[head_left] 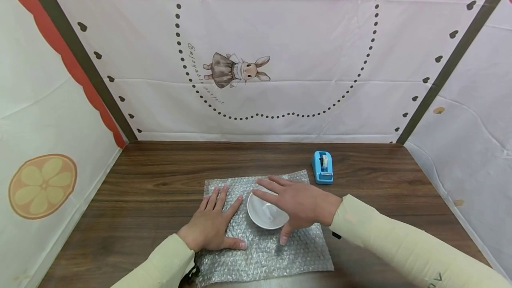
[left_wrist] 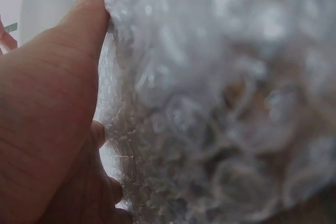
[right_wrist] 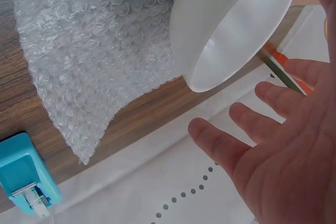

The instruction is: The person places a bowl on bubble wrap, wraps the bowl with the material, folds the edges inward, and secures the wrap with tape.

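White bowl (head_left: 262, 214) sits below your right hand's (head_left: 298, 203) spread fingers, contact unclear; your left hand's (head_left: 211, 226) spread fingers rest on bubble wrap (head_left: 280, 259). Placing seems the step; next calls for steady wrap.

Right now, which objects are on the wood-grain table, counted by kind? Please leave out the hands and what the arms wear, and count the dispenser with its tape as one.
White bowl: 1
Bubble wrap sheet: 1
Blue tape dispenser: 1
Total: 3

White rabbit-print cloth (head_left: 300, 48) — dark wood-grain tabletop (head_left: 156, 186) below
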`<action>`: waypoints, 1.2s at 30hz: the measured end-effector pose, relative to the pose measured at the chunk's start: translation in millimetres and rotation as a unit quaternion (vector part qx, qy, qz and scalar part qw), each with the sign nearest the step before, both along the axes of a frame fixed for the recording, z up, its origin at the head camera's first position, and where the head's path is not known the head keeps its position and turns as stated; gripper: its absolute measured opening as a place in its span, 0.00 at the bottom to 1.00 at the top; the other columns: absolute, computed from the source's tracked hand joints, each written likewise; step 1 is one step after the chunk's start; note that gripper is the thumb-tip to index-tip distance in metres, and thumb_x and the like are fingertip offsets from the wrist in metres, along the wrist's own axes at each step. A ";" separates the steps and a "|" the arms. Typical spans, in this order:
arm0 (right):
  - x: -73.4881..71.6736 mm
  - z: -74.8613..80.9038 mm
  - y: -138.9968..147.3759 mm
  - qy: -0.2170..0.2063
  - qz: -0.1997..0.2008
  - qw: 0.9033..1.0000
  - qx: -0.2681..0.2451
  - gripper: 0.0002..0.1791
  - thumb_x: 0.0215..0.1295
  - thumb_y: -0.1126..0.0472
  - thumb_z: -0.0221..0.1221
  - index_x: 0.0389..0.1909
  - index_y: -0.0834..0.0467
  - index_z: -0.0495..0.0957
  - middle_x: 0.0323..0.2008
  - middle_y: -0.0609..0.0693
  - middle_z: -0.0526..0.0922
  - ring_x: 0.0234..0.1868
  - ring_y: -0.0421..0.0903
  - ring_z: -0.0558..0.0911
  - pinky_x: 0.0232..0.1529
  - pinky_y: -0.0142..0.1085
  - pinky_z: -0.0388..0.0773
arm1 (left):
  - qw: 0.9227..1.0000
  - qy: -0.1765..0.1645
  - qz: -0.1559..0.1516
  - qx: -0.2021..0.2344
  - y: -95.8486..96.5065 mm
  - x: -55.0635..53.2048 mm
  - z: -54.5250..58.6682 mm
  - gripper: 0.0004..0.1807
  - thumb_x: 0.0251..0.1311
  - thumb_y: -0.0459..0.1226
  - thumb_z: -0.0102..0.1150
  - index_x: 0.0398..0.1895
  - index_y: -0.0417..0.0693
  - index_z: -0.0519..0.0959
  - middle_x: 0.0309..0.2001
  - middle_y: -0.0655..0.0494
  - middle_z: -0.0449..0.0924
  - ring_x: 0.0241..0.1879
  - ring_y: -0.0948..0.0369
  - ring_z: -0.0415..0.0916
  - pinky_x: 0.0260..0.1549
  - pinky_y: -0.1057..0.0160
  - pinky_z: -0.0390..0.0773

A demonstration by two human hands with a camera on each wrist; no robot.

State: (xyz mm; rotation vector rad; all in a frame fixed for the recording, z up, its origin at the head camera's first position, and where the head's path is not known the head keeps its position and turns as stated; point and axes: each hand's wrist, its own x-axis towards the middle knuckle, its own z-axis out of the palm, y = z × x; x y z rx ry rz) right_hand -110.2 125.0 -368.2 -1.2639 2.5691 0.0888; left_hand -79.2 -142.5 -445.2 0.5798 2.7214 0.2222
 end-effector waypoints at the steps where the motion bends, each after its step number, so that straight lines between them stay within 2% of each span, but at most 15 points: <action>1: 0.5 0.4 1.1 0.001 0.002 1.000 -0.001 0.70 0.45 0.27 0.74 0.85 0.45 0.49 0.86 0.50 0.49 0.85 0.57 0.54 0.77 0.54 0.67 | 1.000 0.000 0.000 0.000 -0.1 0.0 -0.2 0.64 0.50 0.76 0.63 0.85 0.57 0.53 0.84 0.32 0.37 0.84 0.33 0.37 0.78 0.32 0.50; 12: 8.1 6.3 17.5 0.027 0.005 1.000 0.008 0.71 0.44 0.25 0.72 0.85 0.44 0.47 0.86 0.48 0.46 0.86 0.55 0.53 0.76 0.52 0.68 | 1.000 0.007 -0.001 -0.004 -0.2 -0.6 -0.8 0.65 0.49 0.77 0.62 0.85 0.57 0.52 0.84 0.32 0.37 0.84 0.33 0.37 0.78 0.32 0.50; 24: 13.1 8.5 35.8 0.045 0.011 0.999 -0.005 0.70 0.44 0.25 0.74 0.85 0.48 0.51 0.85 0.53 0.52 0.84 0.57 0.57 0.76 0.56 0.68 | 1.000 0.013 -0.003 0.003 -0.1 0.1 -0.2 0.65 0.48 0.76 0.64 0.85 0.56 0.53 0.84 0.31 0.38 0.83 0.33 0.38 0.77 0.31 0.51; 36: 16.9 7.7 54.9 0.073 0.022 0.997 -0.025 0.70 0.42 0.25 0.73 0.83 0.50 0.54 0.84 0.54 0.56 0.82 0.59 0.61 0.72 0.52 0.74 | 1.000 0.014 -0.004 0.009 0.0 0.5 0.6 0.66 0.48 0.76 0.65 0.85 0.55 0.53 0.84 0.30 0.38 0.83 0.32 0.38 0.77 0.31 0.50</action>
